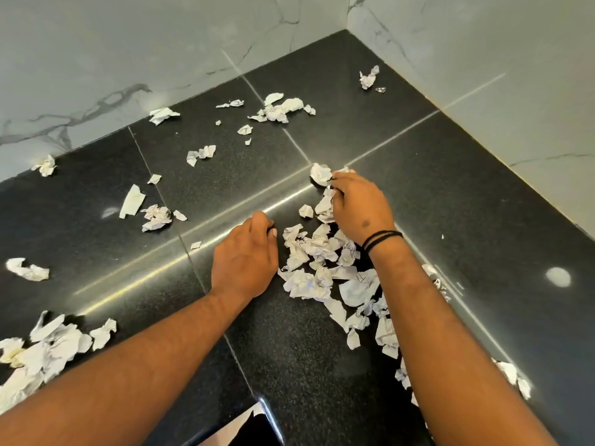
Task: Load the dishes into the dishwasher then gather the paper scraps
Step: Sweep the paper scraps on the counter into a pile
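The right hand (357, 204) reached over the black granite surface (450, 188), its grip curled round a crumpled paper ball (320, 174) at the fingertips, probably to drag it back toward the gathered pile (322, 262) lying just below that grip. The left hand (246, 255) rested knuckles-up just left of the pile, fingers curled under; whether its grip held anything could not be told. It likely served as a barrier or rake. The paper scraps were white, torn and crumpled, some bearing pen marks. Loose scraps (273, 109) lay well beyond both grips, toward the marble wall (128, 59).
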A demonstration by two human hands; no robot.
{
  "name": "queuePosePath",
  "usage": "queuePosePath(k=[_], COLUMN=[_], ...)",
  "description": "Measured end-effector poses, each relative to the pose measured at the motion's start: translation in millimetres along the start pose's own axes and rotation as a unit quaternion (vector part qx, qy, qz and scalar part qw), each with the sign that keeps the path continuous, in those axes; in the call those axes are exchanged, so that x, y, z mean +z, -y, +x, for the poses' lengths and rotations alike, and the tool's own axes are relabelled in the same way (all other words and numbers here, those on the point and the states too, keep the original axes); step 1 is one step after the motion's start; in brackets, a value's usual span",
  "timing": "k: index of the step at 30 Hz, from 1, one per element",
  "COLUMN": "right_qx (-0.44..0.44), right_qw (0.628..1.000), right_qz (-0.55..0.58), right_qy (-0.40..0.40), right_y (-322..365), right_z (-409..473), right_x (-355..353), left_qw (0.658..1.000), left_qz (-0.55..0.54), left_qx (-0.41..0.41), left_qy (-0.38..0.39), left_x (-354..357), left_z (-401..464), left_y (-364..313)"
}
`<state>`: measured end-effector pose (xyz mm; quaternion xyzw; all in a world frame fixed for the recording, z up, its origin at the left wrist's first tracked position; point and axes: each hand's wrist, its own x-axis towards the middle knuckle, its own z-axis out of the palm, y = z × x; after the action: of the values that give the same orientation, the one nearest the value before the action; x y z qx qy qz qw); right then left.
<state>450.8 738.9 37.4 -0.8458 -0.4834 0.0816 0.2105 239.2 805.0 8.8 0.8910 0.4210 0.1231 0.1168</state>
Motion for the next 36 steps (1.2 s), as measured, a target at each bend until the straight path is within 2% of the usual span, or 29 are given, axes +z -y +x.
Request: queuePosePath(k=[2,6,8,13,17,22,30,36], right_qx=[0.003,0.001,0.019,0.100,0.130,0.121,0.079,0.083], right_qw=[1.000,0.994,0.993,0.989,0.980,0.985,0.989,0.989], right_qz=[-0.030,-0.042,-0.027,-0.077,-0.110,-0.108,-0.128,-0.124], right_qy=[0.002,-0.098,-0.109,0.071,0.100,0.066,0.000,-0.015], right_y=[2,-5,-18,-57,-71,-61,-36,-34], right_z=[3,36,66,142,168,151,56,53], right_x=[-13,-32,-32,-19,-21,-8,25,21], left_qw=[1.000,1.000,1.000,1.000,1.000,1.000,1.000,0.999], left_qz=[-0.001,-0.004,-0.003,-0.007,-0.003,0.001,-0.006,-0.018], left_qx=[-0.001,-0.002,0.003,0.007,0.005,0.005,0.006,0.032], left_qy=[0.002,0.000,-0.005,-0.006,-0.007,-0.009,-0.009,-0.010], left_x=[0,-1,-1,-2,0,-1,-2,-8], left_z=[0,0,0,1,1,1,1,7], left_y=[-1,-1,-1,0,1,1,-1,4])
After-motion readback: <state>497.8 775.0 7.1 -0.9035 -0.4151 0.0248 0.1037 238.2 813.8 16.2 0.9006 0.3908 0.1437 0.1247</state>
